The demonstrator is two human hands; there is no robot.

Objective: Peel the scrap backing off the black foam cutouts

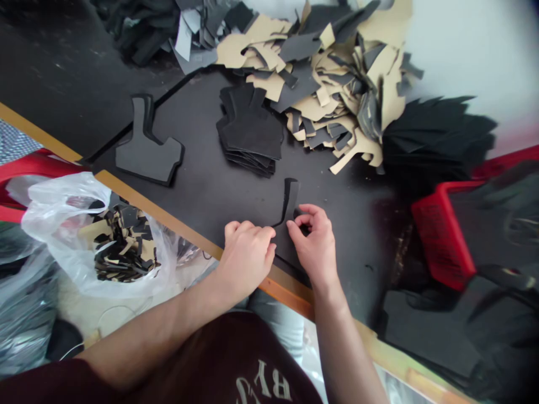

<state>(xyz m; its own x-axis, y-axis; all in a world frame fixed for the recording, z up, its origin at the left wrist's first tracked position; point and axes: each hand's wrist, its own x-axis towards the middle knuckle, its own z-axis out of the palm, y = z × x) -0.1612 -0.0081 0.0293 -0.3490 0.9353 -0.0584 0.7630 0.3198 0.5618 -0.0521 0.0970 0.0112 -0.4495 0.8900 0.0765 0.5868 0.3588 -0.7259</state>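
Note:
A dark grey cut sheet piece [291,200] with a narrow upright tab lies near the table's front edge, its lower part largely covered by my hands. At its left side, my left hand [248,252] is closed with the fingers curled over. My right hand [315,241] pinches at the right side of the piece, thumb against fingertips; a dark bit shows between them. Farther left lies a small stack of similar grey pieces [145,154] with the same tab. Beyond my hands sits a taller, uneven stack of black cut pieces [250,129].
A heap of tan and dark scraps [337,95] covers the back. Fanned black sheets [438,134] and a red basket [446,235] stand at the right. Below the table's wooden edge [164,213] hangs a clear plastic bag [63,207] of offcuts.

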